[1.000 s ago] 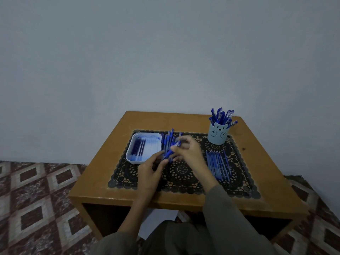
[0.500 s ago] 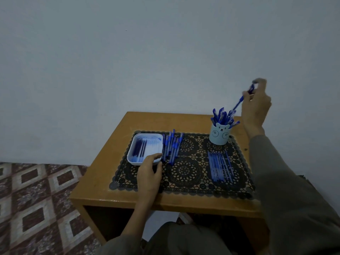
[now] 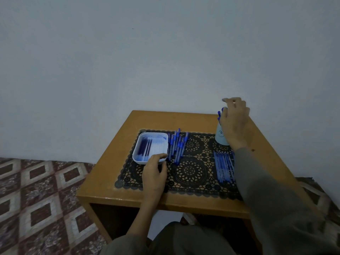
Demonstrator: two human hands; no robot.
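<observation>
Our right hand [image 3: 234, 122] hangs over the pale blue cylindrical pen cup with a small bear face [image 3: 220, 138], which stands at two o'clock on the black lace-pattern table mat [image 3: 191, 172]. Its fingers are loosely bent and apart, and we see no pen clamped between them, though the palm faces away from us. We judge the cup sits on that far corner so that upright pens keep out of the working middle, and the hand is there to feed it. The cup holds a bunch of standing blue pens [image 3: 219, 114] whose tops show at nine o'clock of the hand; we cannot tell how many there are. Our left hand [image 3: 154, 172] lies at seven o'clock on the mat, fingers relaxed and slightly apart, fingertips [image 3: 161, 156] touching the near rim of the white rectangular plastic tray [image 3: 140, 161], probably to steady it and wait for the next piece. That tray, at ten o'clock, holds a few dark blue ink refills [image 3: 145, 149] side by side in its left half, with blue smears on its floor. Just at three o'clock of it lies a loose heap of capped blue pens [image 3: 177, 144]. At four o'clock is a neat row of lighter blue sticks [image 3: 223, 166], partly hidden by our grey sleeve [image 3: 266, 181]. Everything rests on the brown wooden table [image 3: 110, 172].
</observation>
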